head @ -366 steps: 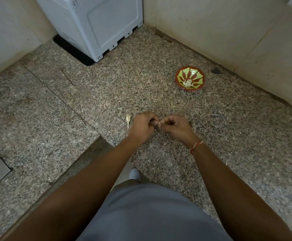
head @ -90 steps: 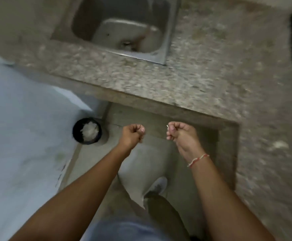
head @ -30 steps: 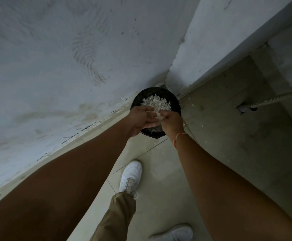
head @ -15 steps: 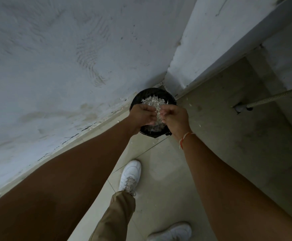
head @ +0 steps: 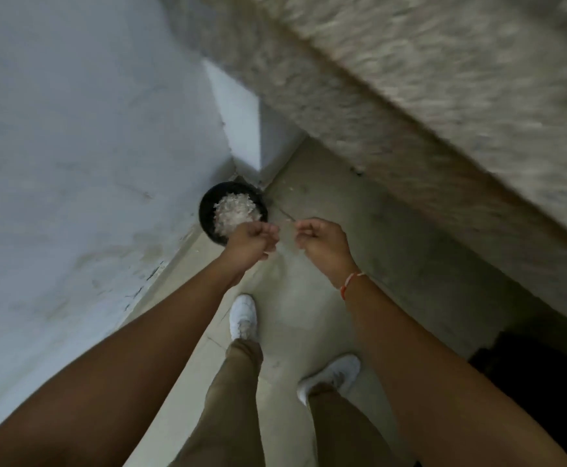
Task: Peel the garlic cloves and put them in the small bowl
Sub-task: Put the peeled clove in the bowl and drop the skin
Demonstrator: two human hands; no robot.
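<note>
- Both hands have withdrawn from above the round black bin [head: 208,210] and separated.
- Left hand [head: 253,242]: fingers curled; contents indiscernible.
- Right hand [head: 322,242]: pinches a thin pale sliver.
- Bin holds flaky white peels [head: 236,212].
- Small bowl: out of view.

1. Dim, flat indoor light is washing the pale wall [head: 73,136] bluish-grey
2. Motion blur is streaking the speckled counter [head: 444,96] at upper right
3. Wide-angle distortion is stretching both forearms at the bottom edge
4. Deep shadow is swallowing the lower right corner
5. Both hands are showing soft, slightly smeared
</note>
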